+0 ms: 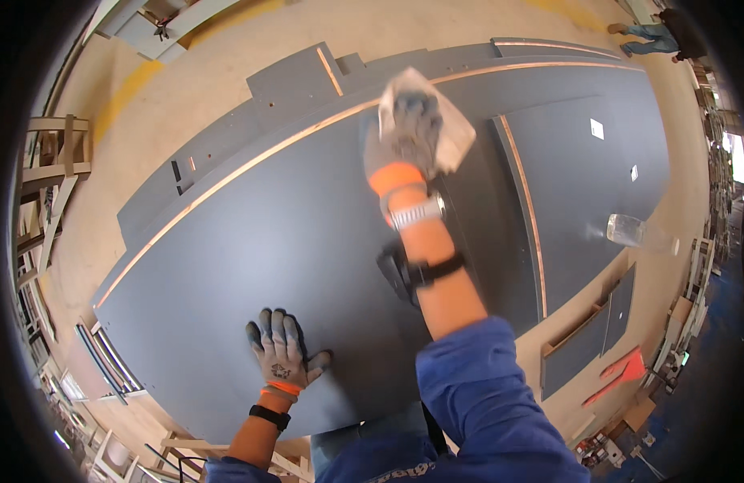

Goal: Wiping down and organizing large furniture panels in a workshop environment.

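A large dark grey panel (219,282) with a bare wood-coloured far edge lies flat in front of me. My right hand (408,133), in a grey work glove and slightly blurred, presses a pale cloth (452,133) near that far edge. The fingers are over the cloth, which spreads out to the right of them. My left hand (282,350), also gloved, rests flat on the near left part of the panel with its fingers spread and nothing in it.
Smaller grey panels (295,80) lie beyond the far edge. Another grey board (565,177) rests on the right of the large panel, with a clear plastic bottle (625,230) on it. A red tool-like object (621,372) lies at lower right. A person (669,36) stands at far right.
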Available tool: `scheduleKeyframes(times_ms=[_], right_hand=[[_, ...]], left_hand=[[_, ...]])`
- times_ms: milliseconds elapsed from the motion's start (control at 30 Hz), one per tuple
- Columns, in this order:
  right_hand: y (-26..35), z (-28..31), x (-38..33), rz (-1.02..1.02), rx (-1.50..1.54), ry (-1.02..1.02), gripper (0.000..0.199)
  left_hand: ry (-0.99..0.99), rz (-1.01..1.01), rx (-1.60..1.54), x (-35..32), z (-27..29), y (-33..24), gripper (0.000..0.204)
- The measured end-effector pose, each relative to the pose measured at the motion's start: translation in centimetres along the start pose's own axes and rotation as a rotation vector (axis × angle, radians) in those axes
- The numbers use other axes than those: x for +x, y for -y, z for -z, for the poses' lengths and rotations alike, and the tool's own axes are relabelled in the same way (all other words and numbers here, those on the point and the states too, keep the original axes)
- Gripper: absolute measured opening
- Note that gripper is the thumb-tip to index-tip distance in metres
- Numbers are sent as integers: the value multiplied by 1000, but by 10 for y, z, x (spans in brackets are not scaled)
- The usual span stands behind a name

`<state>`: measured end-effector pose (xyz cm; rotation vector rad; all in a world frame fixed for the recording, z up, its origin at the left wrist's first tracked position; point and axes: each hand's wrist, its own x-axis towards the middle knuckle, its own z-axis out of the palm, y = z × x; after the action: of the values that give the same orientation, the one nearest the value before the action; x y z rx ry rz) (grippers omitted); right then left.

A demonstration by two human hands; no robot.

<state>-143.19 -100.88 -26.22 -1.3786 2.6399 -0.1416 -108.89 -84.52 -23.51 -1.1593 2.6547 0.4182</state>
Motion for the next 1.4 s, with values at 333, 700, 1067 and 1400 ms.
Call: scheduleKeyframes(times_ms=[333, 700, 1067, 1400], right_hand=[[16, -2, 36, 35, 54, -44, 64], [-26, 107, 56, -137, 1730, -247, 26], [31, 1, 48, 66, 26, -180, 65], [175, -37, -61, 729, 277, -89, 54]], left_hand=[[200, 61, 67, 4, 5, -5, 112], [49, 70, 81, -4, -1, -3, 109], [33, 32, 26, 4, 1, -3, 109], [-60, 29, -42, 0, 3, -6, 105]])
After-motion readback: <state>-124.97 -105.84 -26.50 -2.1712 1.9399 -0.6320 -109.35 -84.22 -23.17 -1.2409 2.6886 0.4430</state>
